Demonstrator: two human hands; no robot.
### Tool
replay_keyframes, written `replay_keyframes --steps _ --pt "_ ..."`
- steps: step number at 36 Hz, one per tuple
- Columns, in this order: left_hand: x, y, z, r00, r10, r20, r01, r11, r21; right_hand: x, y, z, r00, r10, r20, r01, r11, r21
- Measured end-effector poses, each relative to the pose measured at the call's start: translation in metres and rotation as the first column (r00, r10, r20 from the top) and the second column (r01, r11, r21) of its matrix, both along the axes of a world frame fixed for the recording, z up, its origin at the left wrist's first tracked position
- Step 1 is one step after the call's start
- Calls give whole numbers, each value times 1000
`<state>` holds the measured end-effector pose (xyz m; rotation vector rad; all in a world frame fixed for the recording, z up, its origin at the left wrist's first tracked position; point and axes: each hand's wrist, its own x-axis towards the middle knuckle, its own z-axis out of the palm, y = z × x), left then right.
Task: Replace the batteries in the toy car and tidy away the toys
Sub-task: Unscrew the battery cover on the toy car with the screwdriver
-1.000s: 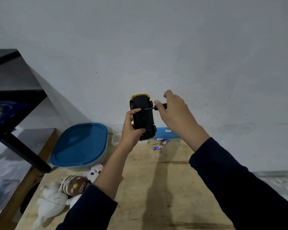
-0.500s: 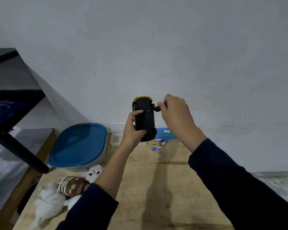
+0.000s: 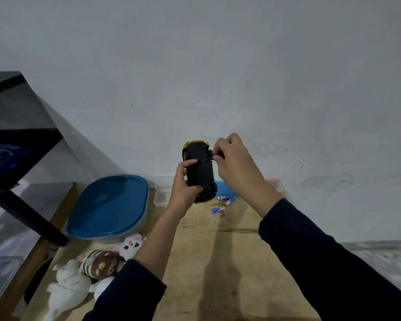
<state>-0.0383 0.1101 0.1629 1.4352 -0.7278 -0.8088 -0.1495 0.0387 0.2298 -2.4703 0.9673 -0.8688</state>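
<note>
I've got the black-bellied yellow toy car (image 3: 199, 172) up off the wooden desk (image 3: 218, 262), underside facing me, left hand (image 3: 185, 184) wrapped round it. Right hand (image 3: 235, 163) pinches a small dark screwdriver (image 3: 208, 158), tip on the car's underside. Three blue-white batteries (image 3: 223, 203) lie below the car, near the desk's far edge. Desk below the car is open.

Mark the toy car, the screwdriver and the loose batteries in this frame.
toy car (image 3: 199, 172), head view, black underside.
screwdriver (image 3: 207, 159), head view, thin shaft.
loose batteries (image 3: 218, 209), head view, nearest one on the table.
</note>
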Motion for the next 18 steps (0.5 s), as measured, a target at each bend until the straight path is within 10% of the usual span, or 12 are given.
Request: replay_keyframes --steps 18 --pt "9 -1 -8 999 -21 36 20 999 44 8 -10 -2 987 -103 -127 97 994 -47"
